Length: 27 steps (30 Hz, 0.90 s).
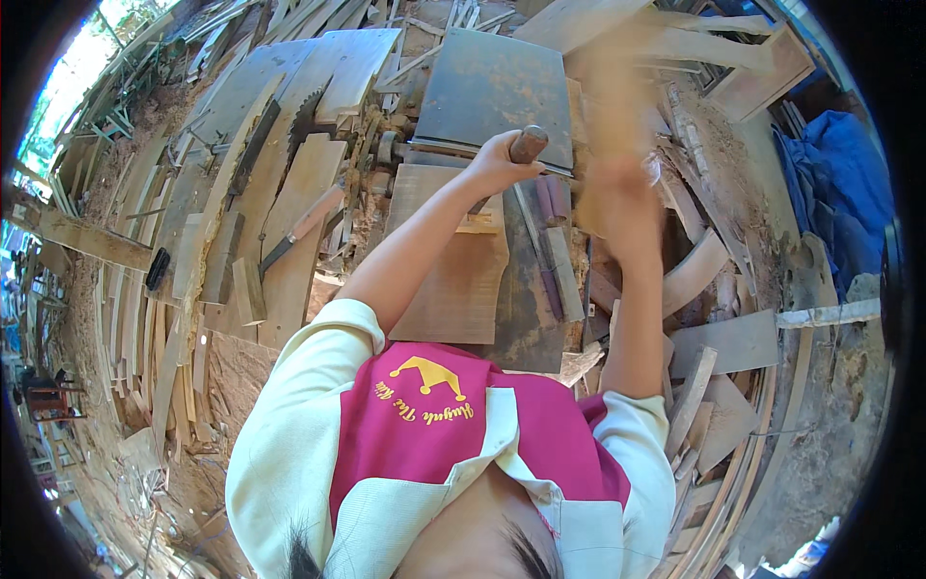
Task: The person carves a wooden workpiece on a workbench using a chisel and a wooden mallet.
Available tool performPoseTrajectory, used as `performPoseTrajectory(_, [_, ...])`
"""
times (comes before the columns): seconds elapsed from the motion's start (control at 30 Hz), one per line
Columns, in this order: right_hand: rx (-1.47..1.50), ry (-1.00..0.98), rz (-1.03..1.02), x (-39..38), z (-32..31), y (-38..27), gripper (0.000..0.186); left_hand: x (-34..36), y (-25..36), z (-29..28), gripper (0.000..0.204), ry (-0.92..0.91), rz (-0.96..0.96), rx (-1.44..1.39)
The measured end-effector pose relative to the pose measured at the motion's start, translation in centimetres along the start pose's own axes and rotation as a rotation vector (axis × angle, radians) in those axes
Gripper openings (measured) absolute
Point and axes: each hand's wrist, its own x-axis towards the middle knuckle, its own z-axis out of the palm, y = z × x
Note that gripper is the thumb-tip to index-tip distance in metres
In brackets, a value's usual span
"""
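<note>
My left hand [494,164] is closed around a chisel [529,145] with a wooden handle, held over a wooden board [439,275]. A small cut piece or slot of lighter wood shows under the chisel on that board. My right hand [629,179] is raised to the right, smeared by motion, gripping a long pale wooden tool [615,77], perhaps a mallet, also blurred. Beside the board lie a dark metal plate [535,328], narrow bars and cylindrical pieces [552,201]. A larger grey-blue metal plate [489,82] sits beyond my left hand.
At left are planks [294,251], a toothed circular blade [304,121] and a wooden-handled tool [301,232]. At right are scrap boards [721,343] and a crumpled blue tarp [830,193]. Stacked lumber [145,367] covers the far left floor.
</note>
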Motion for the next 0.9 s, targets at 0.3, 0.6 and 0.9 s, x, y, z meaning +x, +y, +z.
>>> performPoseTrajectory(0.3, [0.768, 0.135, -0.05, 2.9, -1.4, 5.0, 0.061, -0.2, 0.1, 0.0, 0.024, 0.027, -0.017, -0.041])
performPoseTrajectory(0.6, [0.171, -0.315, 0.124, 2.4, -5.4, -0.4, 0.044, -1.0, 1.1, -1.3, 0.025, 0.041, -0.121, -0.06])
performPoseTrajectory(0.9, [0.034, -0.433, 0.104, 0.1, -0.6, 1.4, 0.048, -0.9, 0.8, -1.1, 0.025, 0.006, -0.084, -0.086])
